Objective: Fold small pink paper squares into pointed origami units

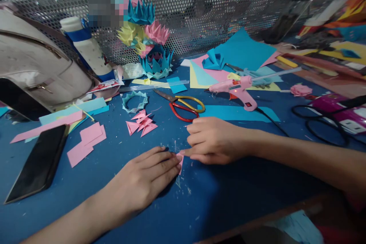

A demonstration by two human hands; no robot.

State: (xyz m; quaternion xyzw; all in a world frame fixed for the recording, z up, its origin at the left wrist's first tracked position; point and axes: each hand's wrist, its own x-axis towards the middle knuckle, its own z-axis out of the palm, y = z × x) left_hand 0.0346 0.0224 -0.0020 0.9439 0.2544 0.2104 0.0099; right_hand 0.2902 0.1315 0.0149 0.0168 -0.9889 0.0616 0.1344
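Note:
A small folded piece of pink paper (180, 163) lies on the blue tabletop, mostly covered by my fingertips. My left hand (148, 175) lies flat over it, fingers stretched out and pressing it down. From the right, the extended index finger of my right hand (213, 143) touches the paper's upper tip; its other fingers are curled in, with nothing in them. Several folded pink paper triangles (142, 122) sit in a small heap beyond my left hand. Behind these is a light blue folded paper ring (135, 101). Scissors (185, 106) with red and yellow handles lie open beyond my right hand.
A pink glue gun (236, 90) stands on blue paper (265, 114), its cord trailing right. Left are pink paper rectangles (85, 145), a phone (38, 164), a bottle (87, 49) and a bag (37, 57). A spiky paper stack (156, 61) stands against the perforated metal panel (200, 19).

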